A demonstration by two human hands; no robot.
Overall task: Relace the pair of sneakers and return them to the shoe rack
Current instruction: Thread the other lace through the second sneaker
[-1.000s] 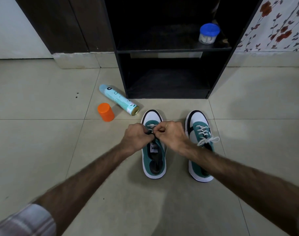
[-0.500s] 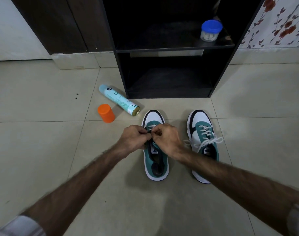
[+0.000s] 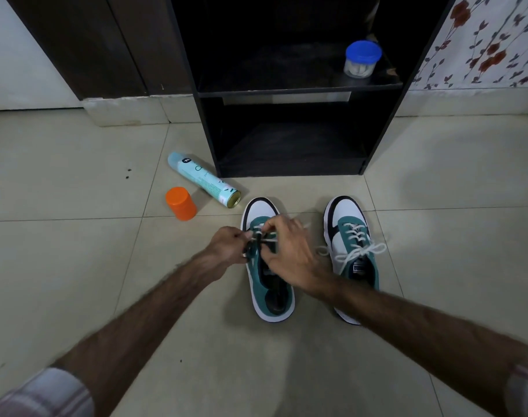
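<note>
On the tiled floor before the shoe rack [image 3: 290, 173], we pinch the lace [image 3: 258, 234] with left hand [image 3: 226, 245] and right hand [image 3: 287, 251] close together over the left sneaker [image 3: 268, 266], toe toward the rack; the laced right sneaker [image 3: 353, 251] lies beside.

My right hand [image 3: 287, 254] covers the tongue and upper eyelets of the left sneaker [image 3: 268, 266], so how far its lace [image 3: 261, 234] runs stays unclear. My right forearm hides the right sneaker's [image 3: 353, 251] heel. Both sleeves are cut off at the bottom corners.
</note>
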